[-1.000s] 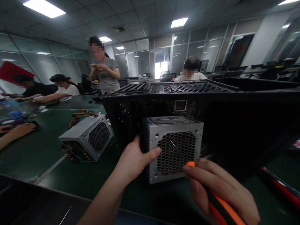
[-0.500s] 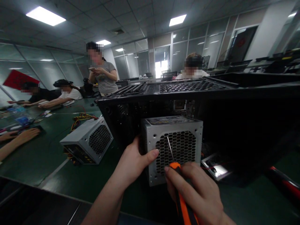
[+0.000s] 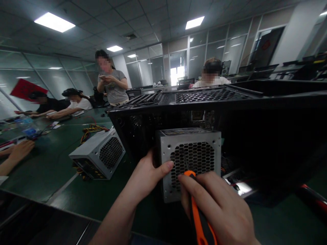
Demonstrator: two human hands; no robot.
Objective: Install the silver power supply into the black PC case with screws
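A silver power supply unit (image 3: 166,190) with a honeycomb grille stands in front of the open black computer case (image 3: 168,103). My left hand (image 3: 150,173) grips its left side, the thumb on the front face and the fingers hidden behind. My right hand (image 3: 217,200) is wrapped round an orange and black screwdriver (image 3: 197,217). The thin shaft points up in front of the grille; whether its tip touches the mesh I cannot tell.
Another power supply (image 3: 93,149) with coloured cables lies on the green table (image 3: 58,170) at left. Another person's hand (image 3: 22,149) rests at far left. A red and black object (image 3: 315,200) is at right. Several people are beyond.
My right hand and the screwdriver have shifted slightly; the shaft looks shorter and darker against the grille. The view has moved a little, and the other person's hand at far left has moved left.
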